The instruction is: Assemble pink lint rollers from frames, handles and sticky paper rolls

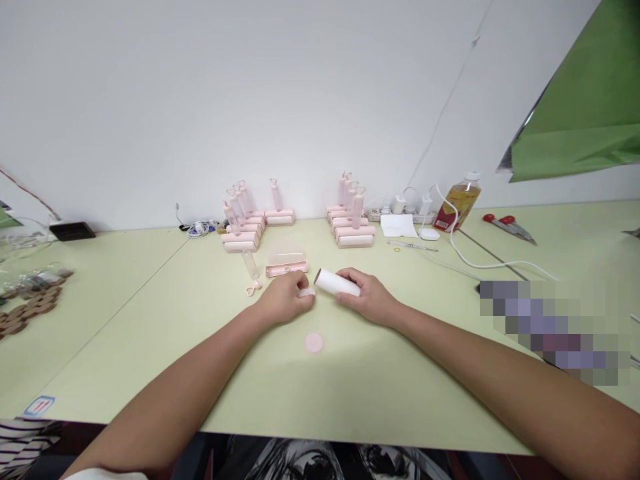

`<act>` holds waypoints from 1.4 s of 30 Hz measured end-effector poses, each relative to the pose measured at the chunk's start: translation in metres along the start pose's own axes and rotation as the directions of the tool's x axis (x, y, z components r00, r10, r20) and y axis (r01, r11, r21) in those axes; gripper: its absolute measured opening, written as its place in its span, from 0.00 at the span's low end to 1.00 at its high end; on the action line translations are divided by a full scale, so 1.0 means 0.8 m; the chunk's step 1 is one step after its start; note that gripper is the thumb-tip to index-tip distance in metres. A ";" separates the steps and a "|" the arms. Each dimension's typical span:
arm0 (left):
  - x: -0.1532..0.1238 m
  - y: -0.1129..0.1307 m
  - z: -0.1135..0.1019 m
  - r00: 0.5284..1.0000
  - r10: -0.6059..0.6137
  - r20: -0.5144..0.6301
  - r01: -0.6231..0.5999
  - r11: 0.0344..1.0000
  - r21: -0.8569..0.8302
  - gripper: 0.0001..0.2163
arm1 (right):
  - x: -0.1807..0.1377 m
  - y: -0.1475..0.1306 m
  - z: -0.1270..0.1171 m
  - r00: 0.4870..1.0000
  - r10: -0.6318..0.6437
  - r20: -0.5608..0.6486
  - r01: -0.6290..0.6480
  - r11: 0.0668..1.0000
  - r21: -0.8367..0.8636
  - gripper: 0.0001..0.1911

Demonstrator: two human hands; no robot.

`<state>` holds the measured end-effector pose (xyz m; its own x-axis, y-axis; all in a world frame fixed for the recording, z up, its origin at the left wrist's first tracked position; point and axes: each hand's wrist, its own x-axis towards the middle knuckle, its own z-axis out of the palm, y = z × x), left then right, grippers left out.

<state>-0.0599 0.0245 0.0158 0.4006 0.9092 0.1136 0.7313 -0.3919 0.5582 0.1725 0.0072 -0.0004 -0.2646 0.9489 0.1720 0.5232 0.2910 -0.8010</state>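
Observation:
My right hand (369, 297) is closed around a white paper roll (336, 283), whose hollow brown core end tilts up toward the left. My left hand (286, 297) pinches a small pale pink cap (307, 292) just beside that end, apart from the roll. Nearer me on the table lies a round pink disc (314, 343). Behind my left hand rests an opened pink case (286, 268) with a translucent cover. A clear tube (251, 265) and a pink heart-shaped loop piece (253, 288) lie to its left.
Pink roller sets stand in a left group (243, 241) and a right group (355, 237) along the wall. White cables (465, 257), a juice bottle (457, 202), tweezers (413, 246) and red-handled cutters (510, 227) are at right. Brown round pieces (30, 312) lie far left.

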 end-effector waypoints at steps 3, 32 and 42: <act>0.004 -0.006 -0.006 0.995 -0.036 -0.097 0.029 0.997 -0.073 0.10 | 0.000 0.000 0.000 1.000 0.002 0.007 -0.002 1.000 0.009 0.20; 0.010 -0.012 0.014 0.988 0.054 0.143 0.055 0.746 -0.664 0.18 | -0.004 -0.005 -0.003 0.991 -0.067 0.119 0.067 0.998 0.003 0.16; 0.011 -0.010 0.005 0.976 0.033 0.215 0.129 0.708 -0.694 0.18 | -0.004 -0.002 -0.002 0.992 -0.066 0.109 0.062 0.997 0.036 0.17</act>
<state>-0.0598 0.0346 0.0091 0.5342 0.8441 -0.0474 0.1860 -0.0627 0.9805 0.1735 0.0040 0.0011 -0.3855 0.9086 0.1605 0.4764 0.3450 -0.8087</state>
